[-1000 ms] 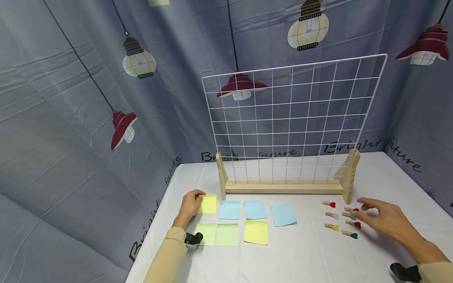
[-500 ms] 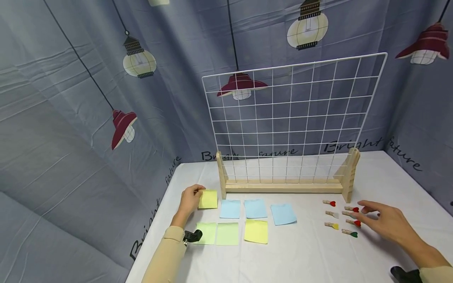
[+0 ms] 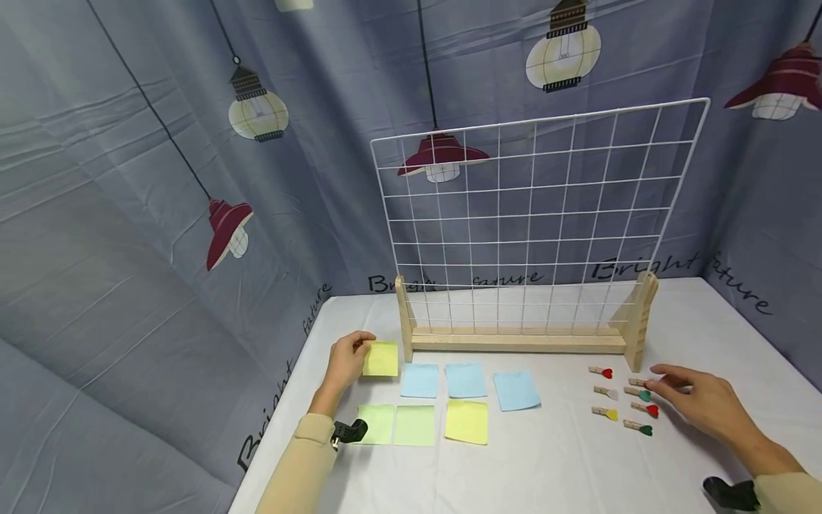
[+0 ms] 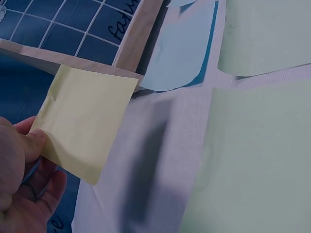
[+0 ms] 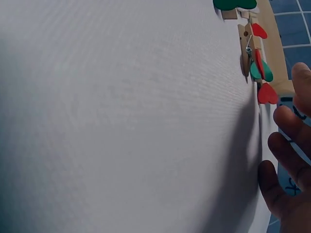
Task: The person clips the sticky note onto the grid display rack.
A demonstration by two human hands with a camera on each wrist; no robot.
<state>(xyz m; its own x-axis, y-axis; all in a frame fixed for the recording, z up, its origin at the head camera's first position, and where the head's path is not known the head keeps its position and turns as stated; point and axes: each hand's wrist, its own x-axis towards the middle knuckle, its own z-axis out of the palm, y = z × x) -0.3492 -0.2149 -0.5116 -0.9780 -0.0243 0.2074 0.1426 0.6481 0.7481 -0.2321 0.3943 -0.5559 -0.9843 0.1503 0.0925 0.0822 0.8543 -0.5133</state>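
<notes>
My left hand (image 3: 344,362) pinches a yellow sticky note (image 3: 382,358) by its left edge, between thumb and fingers. The left wrist view shows this note (image 4: 87,121) raised at a slant above the white cloth, casting a shadow. My right hand (image 3: 700,401) hovers by the small wooden clothespins with heart ends, its fingers spread and nothing between them. Nearest its thumb and fingertips are a red-heart clothespin (image 3: 637,383) and a teal-heart clothespin (image 3: 638,393). In the right wrist view the fingers (image 5: 286,145) are at the right edge, beside a red heart (image 5: 267,93).
A white wire grid (image 3: 546,193) stands in a wooden base (image 3: 520,341) at the back. Three blue notes (image 3: 420,380) lie before it. Two green notes (image 3: 414,425) and another yellow note (image 3: 467,421) form a nearer row. A patterned curtain (image 3: 308,178) hangs behind the table.
My left hand has lifted the yellow note and carried it slightly up and away, tilting it off the cloth. The right hand stays over the clothespins, with only slight movement.
</notes>
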